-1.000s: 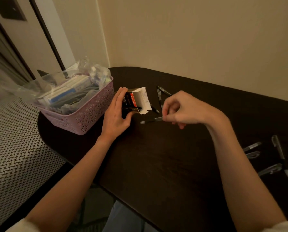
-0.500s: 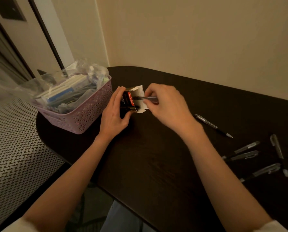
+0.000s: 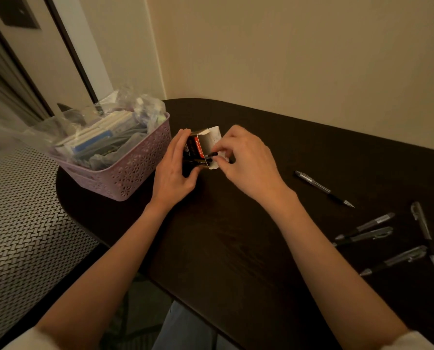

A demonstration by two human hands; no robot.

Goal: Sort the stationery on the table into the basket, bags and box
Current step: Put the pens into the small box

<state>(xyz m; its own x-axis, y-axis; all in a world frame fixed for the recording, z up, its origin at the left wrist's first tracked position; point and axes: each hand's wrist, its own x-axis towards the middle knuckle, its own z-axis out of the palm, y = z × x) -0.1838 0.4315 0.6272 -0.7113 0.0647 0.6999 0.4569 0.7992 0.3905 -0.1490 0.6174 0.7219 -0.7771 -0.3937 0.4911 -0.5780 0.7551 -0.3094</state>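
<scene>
The right hand (image 3: 246, 160), which pinched a black pen (image 3: 212, 154) in mid-air a second ago, now feeds it into the small red-and-black cardboard box (image 3: 197, 147) that the left hand (image 3: 173, 170) grips; its label is unreadable.

The pen box (image 3: 202, 145) is lying just right of the basket (image 3: 132, 168) on the table (image 3: 236, 236); five pens (image 3: 323, 188) are lying well right.

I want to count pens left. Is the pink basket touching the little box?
Apart. The head view shows dark table between the pink basket and the little box, where the left hand rests.
</scene>
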